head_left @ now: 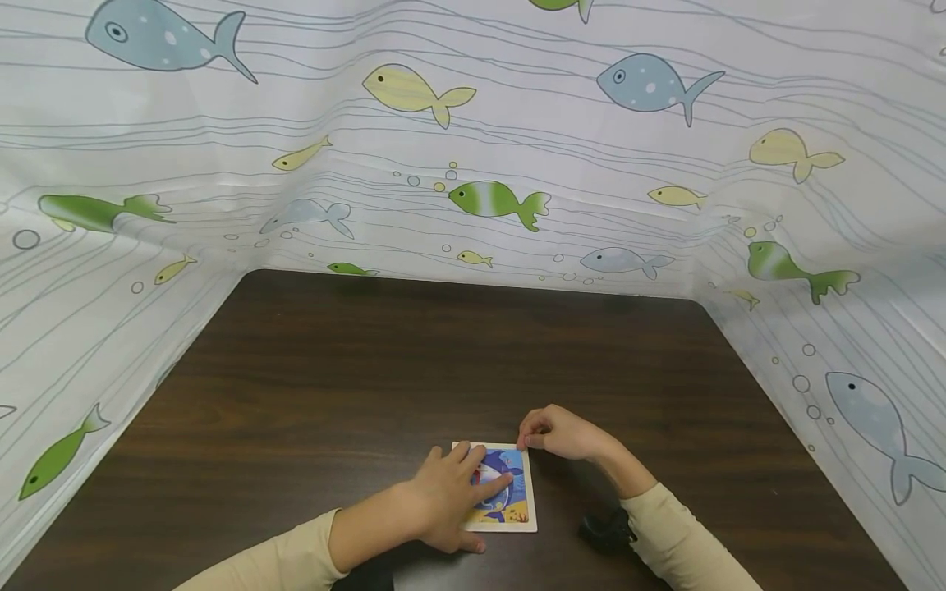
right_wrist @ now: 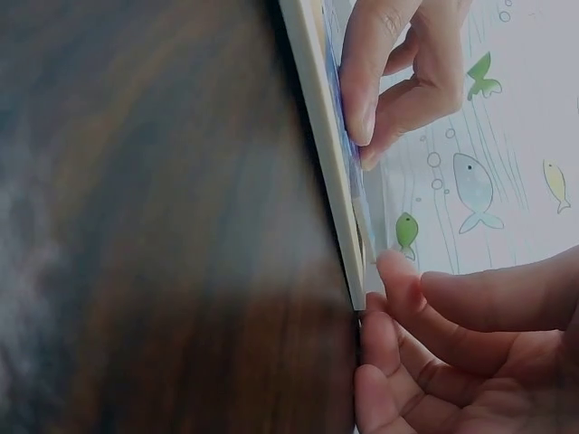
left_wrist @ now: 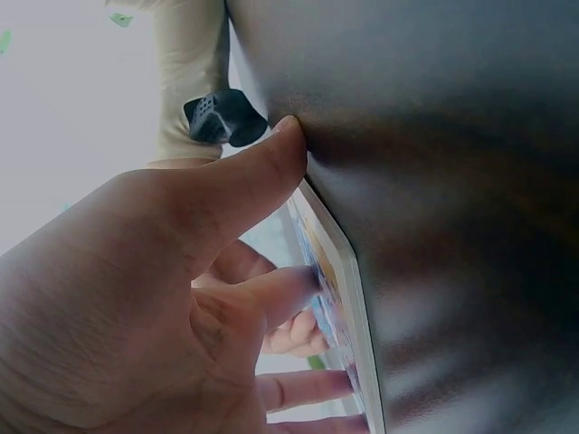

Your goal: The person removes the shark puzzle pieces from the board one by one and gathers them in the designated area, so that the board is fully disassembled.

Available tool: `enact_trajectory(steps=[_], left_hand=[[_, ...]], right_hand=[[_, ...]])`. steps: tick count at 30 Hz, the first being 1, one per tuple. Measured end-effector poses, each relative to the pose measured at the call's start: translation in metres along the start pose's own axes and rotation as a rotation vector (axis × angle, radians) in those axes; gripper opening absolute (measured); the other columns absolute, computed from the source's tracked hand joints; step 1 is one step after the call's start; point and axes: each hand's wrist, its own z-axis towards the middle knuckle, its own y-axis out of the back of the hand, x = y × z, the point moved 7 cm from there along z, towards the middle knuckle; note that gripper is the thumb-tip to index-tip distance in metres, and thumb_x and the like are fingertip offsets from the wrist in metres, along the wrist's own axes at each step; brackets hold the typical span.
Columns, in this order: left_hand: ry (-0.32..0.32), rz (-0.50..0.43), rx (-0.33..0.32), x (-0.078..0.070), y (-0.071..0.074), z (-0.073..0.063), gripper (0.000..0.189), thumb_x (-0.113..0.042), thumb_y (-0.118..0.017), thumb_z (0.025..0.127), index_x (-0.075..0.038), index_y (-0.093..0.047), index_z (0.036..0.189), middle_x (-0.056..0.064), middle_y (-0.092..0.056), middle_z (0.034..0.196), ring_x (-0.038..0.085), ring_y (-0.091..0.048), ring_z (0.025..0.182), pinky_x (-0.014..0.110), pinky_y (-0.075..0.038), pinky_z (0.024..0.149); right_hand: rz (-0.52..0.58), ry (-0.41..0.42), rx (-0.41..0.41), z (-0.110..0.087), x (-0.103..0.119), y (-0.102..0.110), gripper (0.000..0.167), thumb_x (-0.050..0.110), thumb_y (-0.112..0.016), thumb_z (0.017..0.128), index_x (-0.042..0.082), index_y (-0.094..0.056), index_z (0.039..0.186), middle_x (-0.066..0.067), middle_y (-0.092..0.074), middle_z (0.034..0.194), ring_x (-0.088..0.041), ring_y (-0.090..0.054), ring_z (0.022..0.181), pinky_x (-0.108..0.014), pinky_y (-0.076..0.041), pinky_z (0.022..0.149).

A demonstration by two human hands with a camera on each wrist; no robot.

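— What's closest to us right now?

— Two cream sleeves coming in from the near edge, with a small black strap-on device (head_left: 606, 529) lying on the counter (head_left: 332, 386) just beside the right forearm.

— And the hands?

— The left hand (head_left: 447, 497) lies flat on a small picture puzzle board (head_left: 517, 492), fingers straight and spread a little, pressing down on its left half. From the left wrist view the thumb (left_wrist: 262, 176) touches the counter at the board's near edge, while the other fingertips rest on the printed face.

— Where exactly is that board?

— Flat on the dark wooden counter, near the front edge, roughly centre, a touch to the right. It shows a blue shark on a blue and yellow ground.

— The right hand?

— The right hand (head_left: 557, 432) sits at the board's far right corner, fingers curled in, fingertips (right_wrist: 398, 271) pinching that corner. In the right wrist view you can see the board's pale edge (right_wrist: 330, 181) side-on, with the fingertips right against its end.

— And behind all that?

— Bare dark wood stretching back, then a white curtain (head_left: 473, 123) printed with blue, yellow and green fish, wrapping round three sides of the counter.
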Motion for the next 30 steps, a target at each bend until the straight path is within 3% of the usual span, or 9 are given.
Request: enact_trajectory(steps=[5, 10, 16, 23, 30], left_hand=[[0.004, -0.006, 0.008, 0.0, -0.0008, -0.0003, 0.084, -0.077, -0.053, 0.077, -0.048, -0.022, 0.149, 0.004, -0.032, 0.153, 0.027, -0.035, 0.138, 0.048, -0.043, 0.096], [0.006, -0.019, 0.012, 0.0005, -0.0012, -0.0002, 0.085, -0.077, -0.054, 0.077, -0.047, -0.022, 0.149, 0.004, -0.031, 0.153, 0.027, -0.034, 0.139, 0.05, -0.043, 0.097], [0.005, -0.02, 0.013, 0.0003, -0.0017, -0.0004, 0.085, -0.077, -0.054, 0.077, -0.047, -0.022, 0.15, 0.004, -0.031, 0.153, 0.027, -0.034, 0.138, 0.05, -0.043, 0.097], [0.001, -0.01, 0.013, -0.0004, -0.0011, -0.0008, 0.085, -0.077, -0.053, 0.077, -0.047, -0.021, 0.15, 0.005, -0.032, 0.153, 0.027, -0.034, 0.139, 0.05, -0.043, 0.097], [0.002, -0.029, 0.022, -0.0005, -0.0006, -0.001, 0.085, -0.076, -0.054, 0.077, -0.046, -0.021, 0.15, 0.005, -0.031, 0.154, 0.028, -0.034, 0.14, 0.051, -0.042, 0.098]], right_hand=[[0.064, -0.012, 0.007, -0.0001, 0.0003, -0.0003, 0.015, 0.005, -0.057, 0.093, 0.003, -0.071, 0.088, -0.006, -0.068, 0.094, -0.016, -0.054, 0.084, -0.033, -0.044, 0.076], [0.113, -0.036, 0.012, 0.0003, -0.0022, -0.001, 0.015, 0.008, -0.059, 0.092, 0.003, -0.073, 0.091, -0.006, -0.07, 0.093, -0.014, -0.058, 0.084, -0.033, -0.048, 0.079], [0.058, -0.001, -0.026, -0.0007, -0.0007, 0.0008, 0.016, 0.013, -0.063, 0.092, 0.005, -0.076, 0.095, -0.008, -0.074, 0.097, -0.014, -0.065, 0.088, -0.032, -0.053, 0.079], [-0.016, 0.069, -0.032, -0.0023, 0.0065, 0.0008, 0.013, 0.012, -0.066, 0.089, 0.005, -0.078, 0.091, -0.006, -0.073, 0.091, -0.011, -0.062, 0.083, -0.025, -0.05, 0.07], [0.011, 0.01, -0.031, -0.0016, 0.0014, -0.0018, 0.011, 0.012, -0.065, 0.089, 0.006, -0.074, 0.09, -0.004, -0.069, 0.09, -0.011, -0.056, 0.076, -0.026, -0.047, 0.066]])
